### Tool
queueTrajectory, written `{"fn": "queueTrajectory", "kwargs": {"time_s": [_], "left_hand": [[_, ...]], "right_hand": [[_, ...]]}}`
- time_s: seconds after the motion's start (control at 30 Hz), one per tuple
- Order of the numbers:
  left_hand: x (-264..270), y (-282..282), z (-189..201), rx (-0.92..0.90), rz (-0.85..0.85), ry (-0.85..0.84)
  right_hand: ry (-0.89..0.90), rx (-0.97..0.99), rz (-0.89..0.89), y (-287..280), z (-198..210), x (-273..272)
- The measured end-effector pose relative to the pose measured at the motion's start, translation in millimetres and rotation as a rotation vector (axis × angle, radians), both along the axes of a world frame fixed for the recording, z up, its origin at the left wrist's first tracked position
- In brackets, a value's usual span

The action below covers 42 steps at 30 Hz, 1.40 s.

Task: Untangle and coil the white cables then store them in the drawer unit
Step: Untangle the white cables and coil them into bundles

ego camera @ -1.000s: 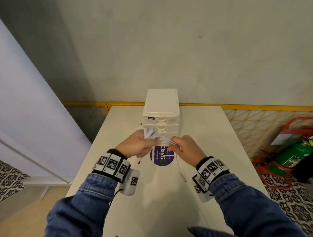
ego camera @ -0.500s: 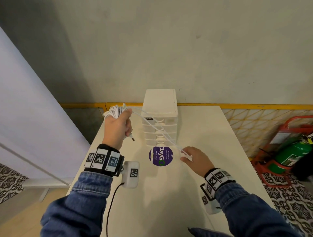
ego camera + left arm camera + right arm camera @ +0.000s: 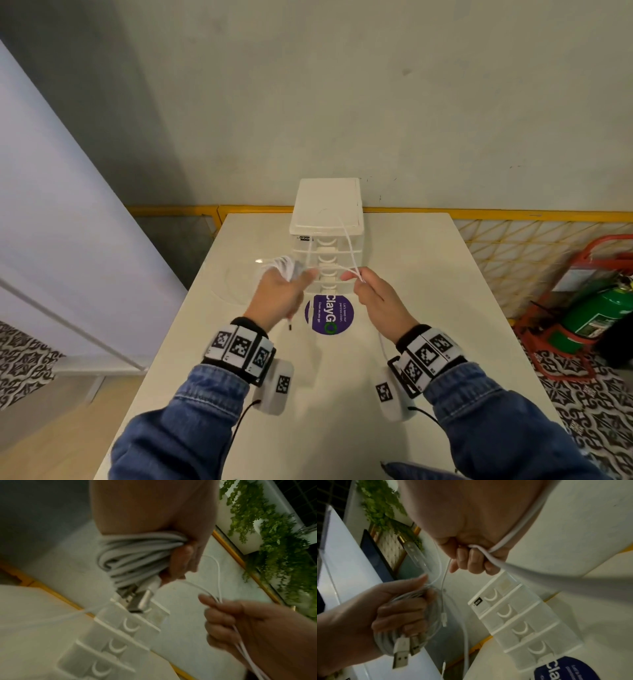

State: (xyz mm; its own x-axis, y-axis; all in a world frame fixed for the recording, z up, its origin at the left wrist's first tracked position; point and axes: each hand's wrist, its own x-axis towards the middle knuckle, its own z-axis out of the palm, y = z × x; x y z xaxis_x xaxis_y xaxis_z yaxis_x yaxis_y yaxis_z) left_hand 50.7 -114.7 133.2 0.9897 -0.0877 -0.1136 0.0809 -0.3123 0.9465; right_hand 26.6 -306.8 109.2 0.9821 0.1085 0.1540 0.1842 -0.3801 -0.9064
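My left hand [image 3: 282, 294] grips a coiled bundle of white cable [image 3: 286, 265] in front of the white drawer unit [image 3: 325, 219]. The coil [image 3: 135, 557] wraps round my fingers, and USB plugs [image 3: 401, 654] hang below it. My right hand [image 3: 371, 291] pinches a loose white strand [image 3: 347, 236] that loops up over the drawer unit's front. In the right wrist view the strand [image 3: 513, 534] runs across the palm and out between curled fingers [image 3: 472, 559]. All the drawers [image 3: 517, 620] are closed.
The white table [image 3: 394, 260] carries a round purple sticker [image 3: 330, 313] just in front of the drawer unit. A yellow rail runs along the table's far edge. A red stand with a green extinguisher [image 3: 596, 311] sits on the floor at right.
My left hand, raised high to the left half a second ago, has come back down beside my right hand. The stretched strand has gone slack into a loop over the drawer unit.
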Motion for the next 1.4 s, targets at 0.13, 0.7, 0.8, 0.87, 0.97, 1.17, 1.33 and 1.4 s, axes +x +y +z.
{"fn": "queueTrajectory", "kwargs": {"time_s": [0.13,0.7,0.8,0.87,0.97,1.17,1.33,1.4], "left_hand": [[-13,-21,-3,-0.068,-0.128,-0.009],[-19,-38,-8,-0.052,-0.140,-0.035],[-22,-46,-12,-0.024,-0.237,-0.015],[-24,-52,-19,-0.008,-0.307,0.030],[-31,-59,-29,0.023,-0.430,0.108],[-27,-54,-48,0.103,-0.266,0.116],[-14,-40,-40,0.144,-0.146,0.113],[-11,-39,-36,0.125,-0.164,0.103]], "right_hand": [[0.013,-0.015,0.041,9,13,-2],[0.075,0.330,-0.091,14,8,0],[0.020,0.444,-0.117,20,14,-1],[-0.033,0.570,-0.176,23,14,-2],[-0.071,0.637,-0.300,24,12,0],[-0.069,0.677,-0.325,15,9,2],[0.142,0.457,-0.199,8,-7,3],[0.267,0.340,-0.069,10,-14,3]]}}
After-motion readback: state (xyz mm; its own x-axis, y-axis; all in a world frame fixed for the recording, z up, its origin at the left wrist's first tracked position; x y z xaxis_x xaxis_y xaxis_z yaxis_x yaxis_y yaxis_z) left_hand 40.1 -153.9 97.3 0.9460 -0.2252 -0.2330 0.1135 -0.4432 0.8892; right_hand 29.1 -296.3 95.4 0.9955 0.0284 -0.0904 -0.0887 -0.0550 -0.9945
